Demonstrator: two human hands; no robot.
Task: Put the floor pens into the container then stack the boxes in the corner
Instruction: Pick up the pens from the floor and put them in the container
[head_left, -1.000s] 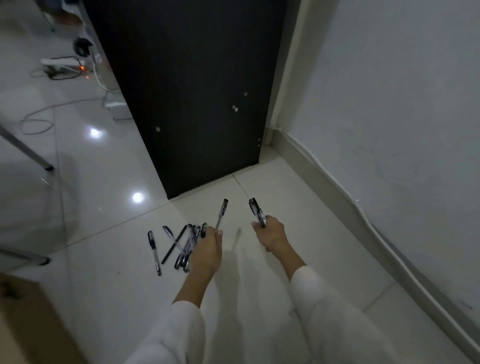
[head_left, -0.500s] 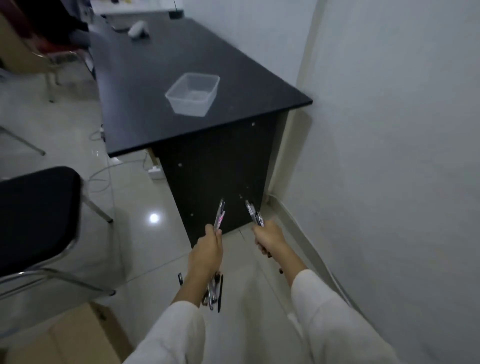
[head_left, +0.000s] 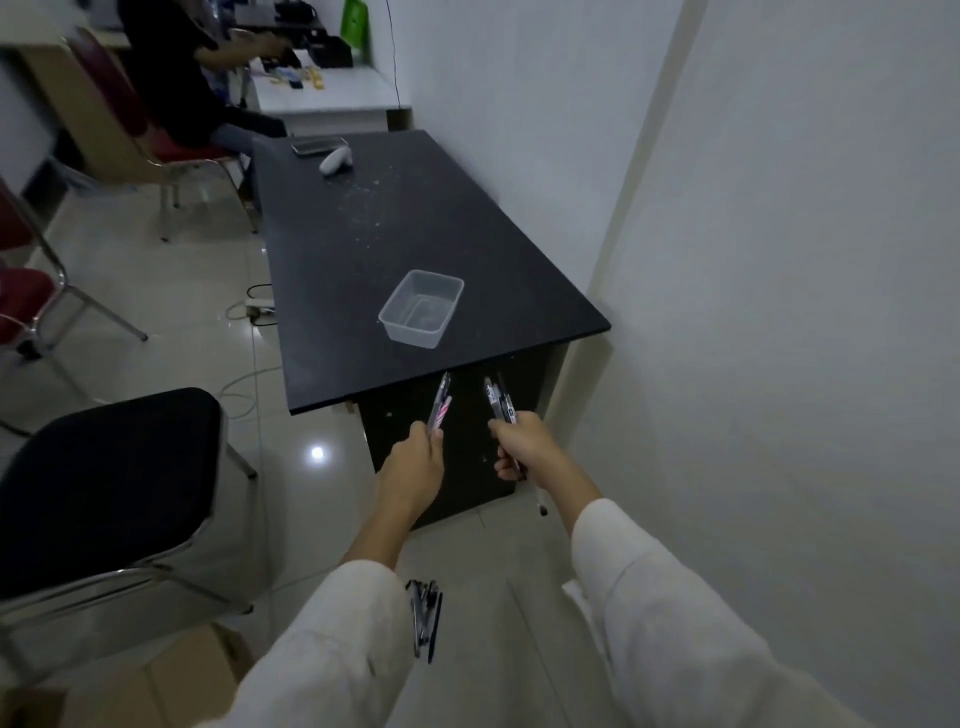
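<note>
Both arms extended at frame centre. Left hand (head_left: 415, 462) fisted round perhaps two pens (head_left: 440, 402); right hand (head_left: 524, 447) clenches a bundle (head_left: 500, 400). Container (head_left: 422, 307) on desk (head_left: 363, 249) just above.

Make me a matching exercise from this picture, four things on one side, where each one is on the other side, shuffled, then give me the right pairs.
Things:
1. clear container
2. pens with pink print
3. loose pens
4. black chair

Places:
A. held in the left hand
B. on the black desk, near its front edge
C. on the floor, left of the desk
D. on the floor tiles, between the two sleeves

Pairs: 1-B, 2-A, 3-D, 4-C
</note>
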